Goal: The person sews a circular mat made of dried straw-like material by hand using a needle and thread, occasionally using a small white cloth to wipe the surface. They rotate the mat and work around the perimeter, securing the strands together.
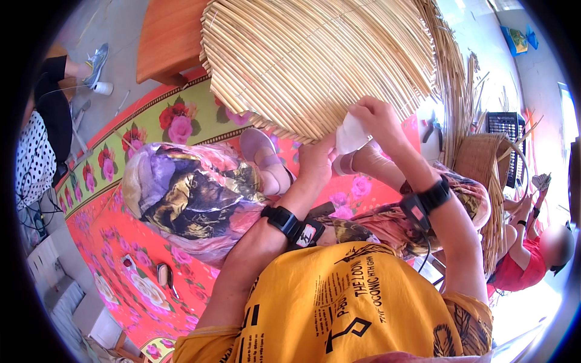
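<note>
A round mat of straw-coloured reeds (pixel 315 60), laid side by side and stitched across with thin thread, spreads out in front of me. At its near edge, my right hand (pixel 380 121) pinches the top of a small white sheet (pixel 351 134), thin like tissue or cloth. My left hand (pixel 318 158) is closed low beside that sheet, against the mat's near rim. What its fingers grip is hidden; it may be the mat edge or the sheet's lower end. Both wrists wear black straps with small devices.
Beneath me lies a red floral cloth (pixel 121 242), with a small brush-like tool (pixel 163 275) on it. An orange wooden bench (pixel 169 42) stands far left. Loose reeds (pixel 454 72), pliers (pixel 431 132) and a woven basket (pixel 481 160) are right. People sit at both sides.
</note>
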The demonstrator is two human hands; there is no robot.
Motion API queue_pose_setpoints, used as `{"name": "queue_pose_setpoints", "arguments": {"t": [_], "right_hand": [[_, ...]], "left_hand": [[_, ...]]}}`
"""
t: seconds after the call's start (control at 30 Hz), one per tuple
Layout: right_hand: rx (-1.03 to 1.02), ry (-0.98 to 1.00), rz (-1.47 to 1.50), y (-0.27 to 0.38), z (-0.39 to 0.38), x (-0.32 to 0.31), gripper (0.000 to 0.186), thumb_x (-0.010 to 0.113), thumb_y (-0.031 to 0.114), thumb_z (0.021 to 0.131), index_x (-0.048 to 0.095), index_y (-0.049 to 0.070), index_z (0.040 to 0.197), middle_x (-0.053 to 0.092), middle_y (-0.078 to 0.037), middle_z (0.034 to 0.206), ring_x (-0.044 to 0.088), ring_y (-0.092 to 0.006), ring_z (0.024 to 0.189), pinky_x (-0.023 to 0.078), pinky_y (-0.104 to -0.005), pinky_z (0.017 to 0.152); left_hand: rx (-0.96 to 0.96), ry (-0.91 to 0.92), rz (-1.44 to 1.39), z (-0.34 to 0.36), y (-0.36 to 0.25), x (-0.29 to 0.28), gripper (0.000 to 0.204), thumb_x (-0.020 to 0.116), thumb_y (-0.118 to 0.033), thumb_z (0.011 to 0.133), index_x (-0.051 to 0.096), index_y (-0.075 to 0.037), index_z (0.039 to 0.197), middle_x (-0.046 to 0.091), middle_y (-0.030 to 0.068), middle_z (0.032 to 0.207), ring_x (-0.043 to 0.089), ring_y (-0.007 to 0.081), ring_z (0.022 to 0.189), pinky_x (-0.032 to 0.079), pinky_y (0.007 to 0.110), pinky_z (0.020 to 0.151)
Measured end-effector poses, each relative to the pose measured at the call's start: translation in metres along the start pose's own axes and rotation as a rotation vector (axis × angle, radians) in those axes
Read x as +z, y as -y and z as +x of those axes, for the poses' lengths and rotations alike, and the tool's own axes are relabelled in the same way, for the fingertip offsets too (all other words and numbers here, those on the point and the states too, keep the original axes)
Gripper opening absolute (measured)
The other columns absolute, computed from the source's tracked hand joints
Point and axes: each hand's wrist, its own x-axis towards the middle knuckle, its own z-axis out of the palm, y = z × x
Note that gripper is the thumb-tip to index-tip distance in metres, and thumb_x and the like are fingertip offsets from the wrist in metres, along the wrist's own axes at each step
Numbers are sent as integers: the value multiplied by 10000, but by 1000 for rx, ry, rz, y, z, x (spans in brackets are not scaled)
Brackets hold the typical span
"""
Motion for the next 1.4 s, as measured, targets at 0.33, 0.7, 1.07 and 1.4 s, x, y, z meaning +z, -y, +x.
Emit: {"name": "queue_pose_setpoints", "arguments": {"t": [0.33,0.7,1.07,1.4], "right_hand": [[-44,390,880,67,-109,-6,199,631,245,949,518,83,975,585,23,805,566,-41,673,469,-187,592],[-506,759,1159,141,-165,-32,167,678,78,880,710,-81,921,602,-161,888,621,-263,748,534,-350,653],[-537,417,476,102,-125,-39,187,605,1,884,702,-5,1044,625,-102,944,616,-199,867,487,-305,717],[-536,-135,-426,-4,-8,14,213,604,2,837,714,77,1003,596,-129,931,621,-313,806,505,-377,691]], "left_hand": [[-38,-19,114,-3,-6,0,369,716,-51,820,576,-5,1158,627,86,1073,628,205,1000,537,374,875],[-35,4,94,-3,-6,-1,306,695,-49,847,597,-52,1137,656,55,1091,637,183,1033,522,386,939],[-43,29,102,-3,-5,-2,295,690,-62,853,597,-60,1133,651,39,1074,626,170,1023,512,379,923],[-40,71,52,-4,-7,-1,365,704,-62,840,590,-90,1185,631,19,1131,591,165,1084,445,374,967]]}}
